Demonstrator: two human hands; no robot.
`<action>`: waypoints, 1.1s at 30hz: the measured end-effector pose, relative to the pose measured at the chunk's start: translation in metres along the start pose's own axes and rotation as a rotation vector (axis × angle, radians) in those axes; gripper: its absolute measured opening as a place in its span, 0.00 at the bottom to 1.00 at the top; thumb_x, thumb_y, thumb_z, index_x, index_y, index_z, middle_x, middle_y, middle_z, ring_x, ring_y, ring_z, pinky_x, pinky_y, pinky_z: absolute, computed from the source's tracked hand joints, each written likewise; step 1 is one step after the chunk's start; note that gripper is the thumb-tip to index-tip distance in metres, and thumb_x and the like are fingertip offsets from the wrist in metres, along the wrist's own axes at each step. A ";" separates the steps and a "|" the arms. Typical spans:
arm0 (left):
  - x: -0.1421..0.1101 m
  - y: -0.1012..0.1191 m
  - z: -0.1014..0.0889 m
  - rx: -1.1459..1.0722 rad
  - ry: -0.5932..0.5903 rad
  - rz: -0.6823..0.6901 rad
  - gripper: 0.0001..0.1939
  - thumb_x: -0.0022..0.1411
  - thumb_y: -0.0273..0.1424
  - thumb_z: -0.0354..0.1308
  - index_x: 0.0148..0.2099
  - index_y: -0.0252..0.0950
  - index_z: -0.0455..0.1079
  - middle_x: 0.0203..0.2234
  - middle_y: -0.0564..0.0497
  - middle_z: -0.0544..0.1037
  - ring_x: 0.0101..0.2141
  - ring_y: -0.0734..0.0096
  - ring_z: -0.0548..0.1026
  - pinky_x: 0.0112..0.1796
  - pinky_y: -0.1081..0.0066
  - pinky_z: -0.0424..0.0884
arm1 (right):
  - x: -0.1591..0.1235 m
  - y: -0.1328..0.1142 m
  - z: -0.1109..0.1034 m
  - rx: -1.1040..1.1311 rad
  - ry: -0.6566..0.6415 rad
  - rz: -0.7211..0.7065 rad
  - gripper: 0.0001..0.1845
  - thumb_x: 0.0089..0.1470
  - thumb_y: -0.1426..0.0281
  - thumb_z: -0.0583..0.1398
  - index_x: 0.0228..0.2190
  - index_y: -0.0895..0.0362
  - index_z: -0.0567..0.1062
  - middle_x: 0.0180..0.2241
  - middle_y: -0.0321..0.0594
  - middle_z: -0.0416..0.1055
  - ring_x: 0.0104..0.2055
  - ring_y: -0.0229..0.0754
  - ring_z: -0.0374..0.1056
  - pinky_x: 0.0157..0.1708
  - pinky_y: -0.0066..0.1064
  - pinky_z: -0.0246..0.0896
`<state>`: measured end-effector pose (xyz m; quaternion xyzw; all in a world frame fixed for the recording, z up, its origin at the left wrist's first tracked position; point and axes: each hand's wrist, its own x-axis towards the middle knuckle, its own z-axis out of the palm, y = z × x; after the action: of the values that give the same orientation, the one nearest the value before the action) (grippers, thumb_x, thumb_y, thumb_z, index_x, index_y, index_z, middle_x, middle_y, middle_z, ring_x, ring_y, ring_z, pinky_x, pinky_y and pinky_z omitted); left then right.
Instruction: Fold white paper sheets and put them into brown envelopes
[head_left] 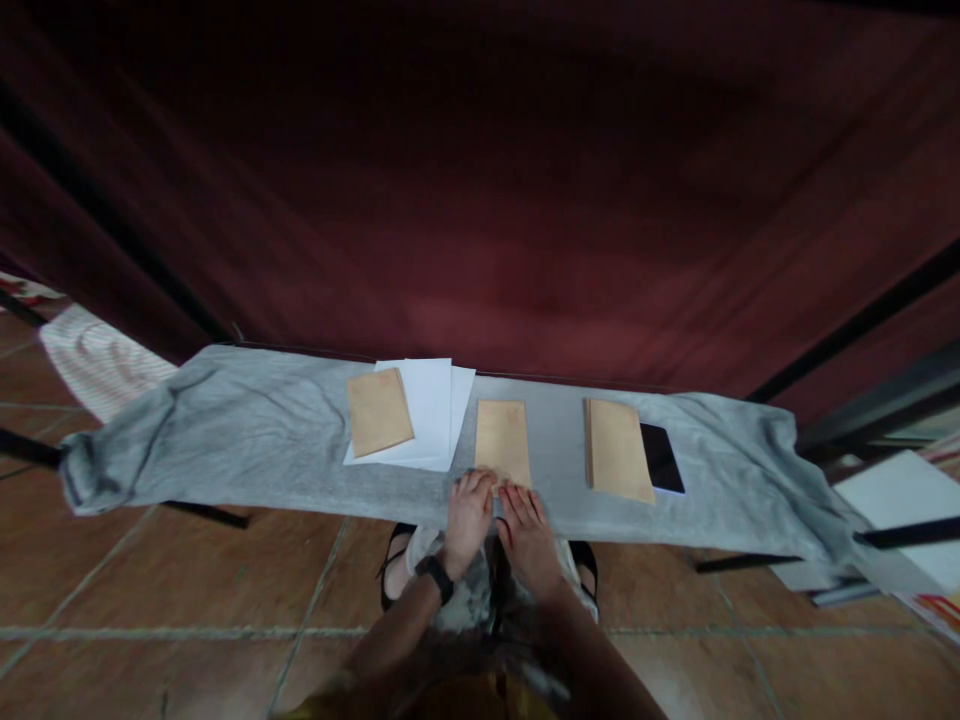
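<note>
A brown paper envelope [502, 435] lies lengthwise in front of me on the grey cloth, its near end under my fingers. My left hand [469, 510], with a dark band on the wrist, has its fingers curled over the near left corner. Beside it, my right hand [526, 530] rests with fingers stretched flat on the near right edge. The fingertips almost meet over a small folded part, which they partly hide. To the left, a stack of brown envelopes [379, 412] sits on white paper sheets [431, 410]. Another envelope stack [619, 450] is to the right.
A dark phone or tablet [661, 460] is partly under the right stack. The grey cloth [255, 430] covers a narrow bench against a dark red drape [480, 220]. Black metal legs stick out at both ends. White boards [900, 500] lean at the far right.
</note>
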<state>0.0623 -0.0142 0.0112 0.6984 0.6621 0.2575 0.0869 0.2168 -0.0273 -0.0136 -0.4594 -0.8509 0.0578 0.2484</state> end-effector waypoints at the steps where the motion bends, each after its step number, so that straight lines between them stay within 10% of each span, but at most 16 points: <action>1: -0.005 0.001 0.001 0.012 0.001 0.023 0.17 0.70 0.25 0.44 0.53 0.37 0.71 0.50 0.45 0.77 0.52 0.60 0.73 0.52 0.56 0.68 | -0.001 -0.001 0.000 -0.011 -0.002 0.016 0.28 0.66 0.68 0.50 0.66 0.55 0.58 0.65 0.47 0.61 0.67 0.47 0.56 0.67 0.51 0.48; 6: -0.034 0.005 0.005 0.080 -0.024 0.253 0.24 0.72 0.31 0.44 0.67 0.35 0.58 0.64 0.43 0.66 0.64 0.62 0.62 0.63 0.54 0.58 | -0.001 0.003 -0.005 -0.041 -0.036 0.013 0.29 0.65 0.74 0.49 0.66 0.58 0.59 0.67 0.46 0.58 0.69 0.46 0.51 0.68 0.48 0.45; 12: -0.042 0.002 0.000 0.169 -0.025 0.218 0.27 0.72 0.35 0.45 0.69 0.33 0.55 0.65 0.39 0.64 0.66 0.58 0.60 0.63 0.52 0.60 | -0.005 0.011 -0.009 -0.048 -0.015 0.020 0.30 0.65 0.72 0.50 0.67 0.56 0.57 0.67 0.45 0.58 0.69 0.46 0.54 0.68 0.48 0.45; 24: -0.030 0.016 -0.004 0.192 0.051 -0.065 0.18 0.70 0.30 0.46 0.57 0.36 0.69 0.56 0.39 0.73 0.58 0.50 0.69 0.55 0.50 0.66 | -0.008 0.012 -0.010 -0.082 0.097 0.095 0.27 0.68 0.69 0.49 0.66 0.57 0.59 0.64 0.49 0.62 0.65 0.51 0.60 0.66 0.51 0.48; 33: 0.014 0.000 -0.002 -0.277 0.152 -0.391 0.24 0.56 0.24 0.56 0.56 0.32 0.66 0.30 0.50 0.76 0.34 0.60 0.76 0.41 0.59 0.73 | -0.001 0.005 0.004 -0.087 0.174 0.156 0.24 0.65 0.70 0.51 0.61 0.58 0.66 0.59 0.53 0.69 0.62 0.52 0.64 0.64 0.52 0.52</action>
<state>0.0608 -0.0011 0.0163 0.5174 0.7476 0.3757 0.1799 0.2186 -0.0246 -0.0186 -0.5378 -0.7894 -0.0001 0.2960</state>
